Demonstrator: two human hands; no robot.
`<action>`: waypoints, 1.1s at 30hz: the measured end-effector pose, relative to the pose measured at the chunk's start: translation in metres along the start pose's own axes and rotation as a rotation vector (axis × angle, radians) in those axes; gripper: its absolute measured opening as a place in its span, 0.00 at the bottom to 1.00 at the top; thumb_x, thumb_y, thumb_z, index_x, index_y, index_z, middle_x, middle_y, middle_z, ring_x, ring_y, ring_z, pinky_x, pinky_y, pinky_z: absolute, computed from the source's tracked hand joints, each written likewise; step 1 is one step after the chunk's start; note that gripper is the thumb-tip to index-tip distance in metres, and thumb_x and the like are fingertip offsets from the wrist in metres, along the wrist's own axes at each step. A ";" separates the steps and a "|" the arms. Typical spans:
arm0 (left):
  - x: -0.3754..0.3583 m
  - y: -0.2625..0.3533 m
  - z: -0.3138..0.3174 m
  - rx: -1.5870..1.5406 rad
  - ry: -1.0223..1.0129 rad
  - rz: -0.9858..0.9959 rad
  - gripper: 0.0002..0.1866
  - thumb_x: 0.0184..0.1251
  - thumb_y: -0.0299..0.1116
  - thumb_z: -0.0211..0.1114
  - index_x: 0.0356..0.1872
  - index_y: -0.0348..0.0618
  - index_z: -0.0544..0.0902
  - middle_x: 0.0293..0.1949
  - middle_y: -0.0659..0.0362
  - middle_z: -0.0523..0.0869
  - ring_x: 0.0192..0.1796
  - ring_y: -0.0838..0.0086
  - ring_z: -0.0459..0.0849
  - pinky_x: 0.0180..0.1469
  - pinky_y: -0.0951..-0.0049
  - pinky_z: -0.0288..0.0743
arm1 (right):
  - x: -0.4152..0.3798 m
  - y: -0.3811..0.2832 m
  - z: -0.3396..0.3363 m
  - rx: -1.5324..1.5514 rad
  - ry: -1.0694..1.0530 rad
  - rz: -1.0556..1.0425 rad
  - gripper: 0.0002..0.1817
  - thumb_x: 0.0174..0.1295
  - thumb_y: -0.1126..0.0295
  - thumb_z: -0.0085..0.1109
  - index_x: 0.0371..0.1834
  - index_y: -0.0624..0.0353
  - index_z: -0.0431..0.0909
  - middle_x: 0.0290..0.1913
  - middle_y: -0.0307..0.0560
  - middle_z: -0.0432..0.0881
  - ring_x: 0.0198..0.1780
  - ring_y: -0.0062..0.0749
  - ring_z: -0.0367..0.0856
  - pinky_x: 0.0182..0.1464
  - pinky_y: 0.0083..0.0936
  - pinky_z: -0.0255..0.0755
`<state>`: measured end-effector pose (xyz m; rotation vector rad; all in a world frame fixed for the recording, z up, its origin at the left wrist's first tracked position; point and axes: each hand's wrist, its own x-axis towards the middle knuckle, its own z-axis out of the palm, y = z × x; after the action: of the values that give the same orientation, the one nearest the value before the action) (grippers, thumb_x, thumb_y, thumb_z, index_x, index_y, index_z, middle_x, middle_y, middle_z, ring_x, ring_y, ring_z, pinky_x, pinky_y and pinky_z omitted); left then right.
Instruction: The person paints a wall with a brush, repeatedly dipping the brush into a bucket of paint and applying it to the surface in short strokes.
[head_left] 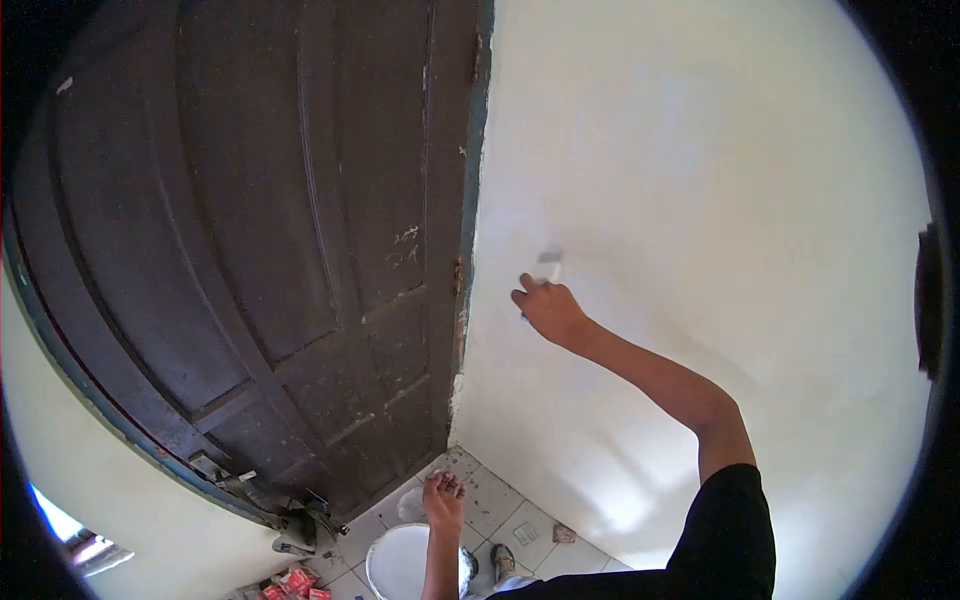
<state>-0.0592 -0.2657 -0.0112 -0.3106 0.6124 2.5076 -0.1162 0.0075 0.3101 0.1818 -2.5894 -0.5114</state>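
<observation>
My right hand (553, 312) is closed around a paintbrush (547, 268), raised against the white wall (720, 200) a little to the right of the door frame. The brush head points up and looks slightly blurred; the hand hides most of its handle. Low in the view is my left hand (444, 498), palm up with loosely curled fingers and nothing in it. Just below and left of that hand stands a round white bucket (388, 560) of what looks like white paint, partly covered by my forearm.
A dark brown panelled door (250, 200) with a grey-green frame edge (470, 200) fills the left side. Red packets (297, 580) lie on the tiled floor (490, 492) near the door's foot. A shoe (502, 560) shows beside the bucket. Something dark (930, 300) sits at the far right.
</observation>
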 end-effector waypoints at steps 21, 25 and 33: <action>-0.002 0.002 0.032 0.005 0.073 0.064 0.04 0.60 0.36 0.61 0.35 0.53 0.78 0.32 0.68 0.78 0.36 0.75 0.75 0.44 0.66 0.68 | -0.074 0.013 0.005 0.020 -0.172 -0.155 0.07 0.50 0.71 0.57 0.33 0.57 0.76 0.42 0.51 0.72 0.36 0.39 0.82 0.32 0.30 0.81; 0.007 -0.017 0.026 0.001 0.092 0.025 0.04 0.60 0.34 0.60 0.35 0.51 0.79 0.30 0.67 0.80 0.33 0.74 0.77 0.42 0.66 0.68 | -0.039 0.037 -0.014 -0.122 0.118 -0.176 0.06 0.49 0.71 0.58 0.31 0.57 0.75 0.43 0.49 0.72 0.36 0.38 0.81 0.34 0.29 0.80; -0.011 -0.034 0.047 0.064 0.020 -0.055 0.02 0.60 0.35 0.60 0.32 0.53 0.76 0.31 0.67 0.77 0.35 0.74 0.73 0.44 0.66 0.67 | -0.122 0.044 0.014 -0.096 -0.054 -0.060 0.09 0.48 0.72 0.59 0.33 0.59 0.76 0.41 0.49 0.73 0.33 0.38 0.81 0.32 0.29 0.80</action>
<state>-0.0354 -0.2222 0.0210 -0.3250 0.6823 2.4297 -0.0186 0.0794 0.2623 0.2157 -2.6115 -0.6698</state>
